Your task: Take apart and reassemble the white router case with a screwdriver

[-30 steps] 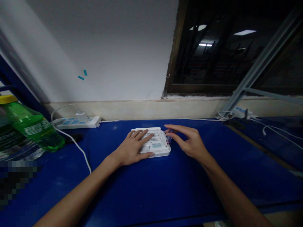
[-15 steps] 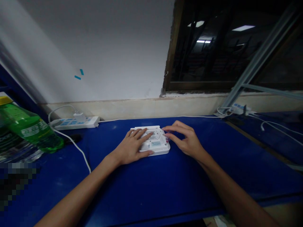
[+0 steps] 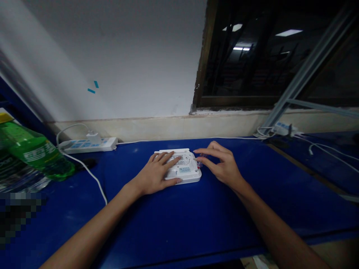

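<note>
One flat, white, rounded casing of perforated plastic [image 3: 191, 175]: lies on the tabletop between the two hands, a pale label on its upward face.
Slim tool, translucent, purplish, with a red lower end [image 3: 199, 163]: stands slightly tilted at the casing's right edge; whether its tip is seated cannot be told.
Right hand [image 3: 222, 163]: nearly closed, thumb and forefinger pinching the slim tool, the other fingers curled. Good practice would be a light pinch, the tool's axis upright over its point of contact, and pressure straight down so that the tip does not skid.
Left hand [image 3: 159, 172]: spread flat, palm down, fingers across the casing's left part and thumb along its near side; it grips nothing. Even pressure here should prevent rocking or turning, with the fingertips well apart from the tool's tip.
Tabletop, glossy blue [image 3: 174, 224]: smooth, so the casing could slide if pushed sideways.
White power strip with blue socket faces [image 3: 110, 144]: at the back left, well apart from the work.
Green plastic bottle with a yellow cap [image 3: 36, 151]: leans at far left.
</note>
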The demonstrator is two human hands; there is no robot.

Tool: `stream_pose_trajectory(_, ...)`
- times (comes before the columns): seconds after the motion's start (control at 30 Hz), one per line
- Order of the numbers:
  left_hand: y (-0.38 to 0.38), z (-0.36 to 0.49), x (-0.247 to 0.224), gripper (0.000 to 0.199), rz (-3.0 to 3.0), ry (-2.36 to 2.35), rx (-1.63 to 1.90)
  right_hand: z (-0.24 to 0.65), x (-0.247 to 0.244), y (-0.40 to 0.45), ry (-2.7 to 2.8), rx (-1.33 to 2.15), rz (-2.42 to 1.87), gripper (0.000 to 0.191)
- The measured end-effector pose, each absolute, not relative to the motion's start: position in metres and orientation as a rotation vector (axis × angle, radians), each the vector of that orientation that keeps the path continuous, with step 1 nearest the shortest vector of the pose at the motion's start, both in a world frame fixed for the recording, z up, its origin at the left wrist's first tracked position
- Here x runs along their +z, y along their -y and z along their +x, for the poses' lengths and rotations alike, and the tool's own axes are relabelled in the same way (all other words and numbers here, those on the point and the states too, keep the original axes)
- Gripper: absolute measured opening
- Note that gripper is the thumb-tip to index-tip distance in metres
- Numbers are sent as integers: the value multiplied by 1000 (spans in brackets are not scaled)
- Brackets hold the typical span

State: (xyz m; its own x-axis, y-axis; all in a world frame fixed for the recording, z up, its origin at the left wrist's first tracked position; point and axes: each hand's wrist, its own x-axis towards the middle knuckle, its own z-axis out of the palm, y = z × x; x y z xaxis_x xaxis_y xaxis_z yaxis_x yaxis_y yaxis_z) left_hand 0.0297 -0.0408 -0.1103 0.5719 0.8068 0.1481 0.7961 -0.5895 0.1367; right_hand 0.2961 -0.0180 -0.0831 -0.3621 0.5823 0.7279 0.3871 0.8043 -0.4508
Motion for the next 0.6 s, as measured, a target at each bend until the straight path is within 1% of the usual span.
stream_pose_trajectory(0.1,41,30,-111,77,2738,-1404,303,295,-79,22,2070,217,-725,33)
stream_pose_trajectory(0.2,41,30,-111,77,2736,-1400,302,294,-76,24,2138,319,-662,43)
stream_pose_trajectory(0.27,41,30,-110,78,2733,-1399,297,294,-77,23,2106,342,-636,39)
stream_pose_trajectory(0.37,41,30,-110,77,2735,-1400,296,295,-80,21,2035,251,-676,24)
stream_pose_trajectory(0.43,40,30,-111,77,2735,-1402,294,295,-81,21,2022,181,-734,22)
stream_pose_trajectory(0.5,40,30,-111,78,2730,-1406,288,294,-79,22,2063,186,-760,30)
stream_pose_trajectory(0.6,41,31,-110,78,2725,-1406,285,293,-76,25,2152,314,-710,44)
